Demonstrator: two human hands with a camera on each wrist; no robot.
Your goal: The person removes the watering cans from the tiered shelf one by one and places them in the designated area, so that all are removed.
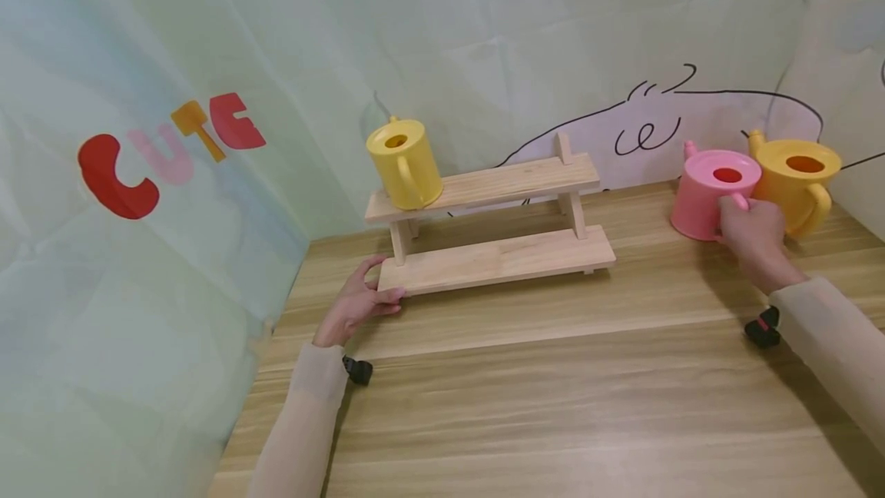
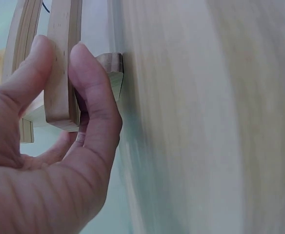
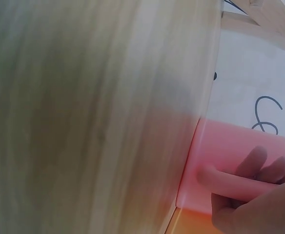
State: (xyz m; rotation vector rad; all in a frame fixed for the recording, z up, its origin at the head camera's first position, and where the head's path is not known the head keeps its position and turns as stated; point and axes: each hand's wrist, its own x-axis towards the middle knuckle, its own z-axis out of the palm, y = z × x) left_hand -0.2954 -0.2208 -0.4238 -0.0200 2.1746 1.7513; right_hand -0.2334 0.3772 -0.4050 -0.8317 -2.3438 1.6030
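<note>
Two-tier shelf (image 1: 494, 190) of pale wood, the largest thing being handled, stands on the wooden table (image 1: 553, 390) before a printed backdrop (image 1: 442, 44), its upper board set behind and above the lower board (image 1: 494, 261). Next in size comes the deep-yellow watering can (image 1: 781, 183), standing on the table at the far right, well apart from the shelf. Just beside it is the pink watering can (image 1: 705, 202), also off to the right; whether its base rests on the table or has left it, I cannot tell, nor whether the two cans touch. Slightly smaller in view, the light-yellow watering can (image 1: 404, 167) sits upright at the left end of the upper board. Judging by this layout, the work is about a third done: one can is up on the shelf, while the pink one and the deep-yellow one remain off it. The left hand (image 1: 359, 300) has its thumb and fingers clamped around the lower board's left end, probably to steady the shelf. The right hand (image 1: 755, 240) has its fingers curled round the smallest part in play, the pink can's handle (image 3: 240, 186).
</note>
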